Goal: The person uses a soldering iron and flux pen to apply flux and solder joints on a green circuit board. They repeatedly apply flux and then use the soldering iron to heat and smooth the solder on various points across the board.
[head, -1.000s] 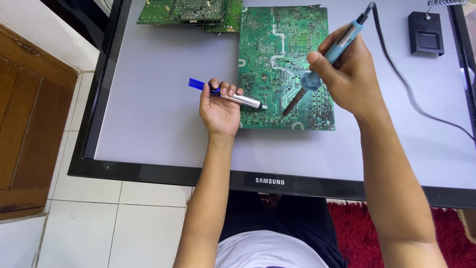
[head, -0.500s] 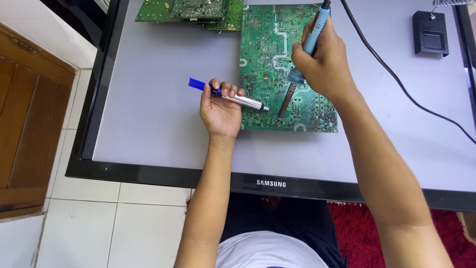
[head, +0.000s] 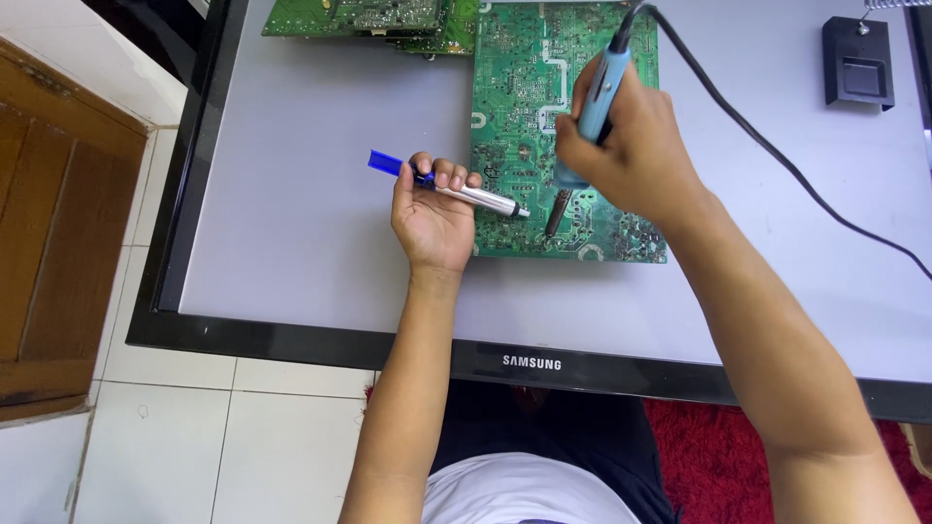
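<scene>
The left hand is curled around a silver desoldering pump with a blue plunger end, its tip lying over the left edge of the green circuit board. The right hand grips a blue soldering iron, tip down on the board's lower part, close to the pump's tip. The board lies flat on the grey worktop. A black cord trails off to the right, below a small black stand. More green boards sit at the top edge

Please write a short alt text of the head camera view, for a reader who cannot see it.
The right hand holds a blue soldering iron tip-down on a green circuit board, while the left hand holds a silver-and-blue desoldering pump beside it.
</scene>
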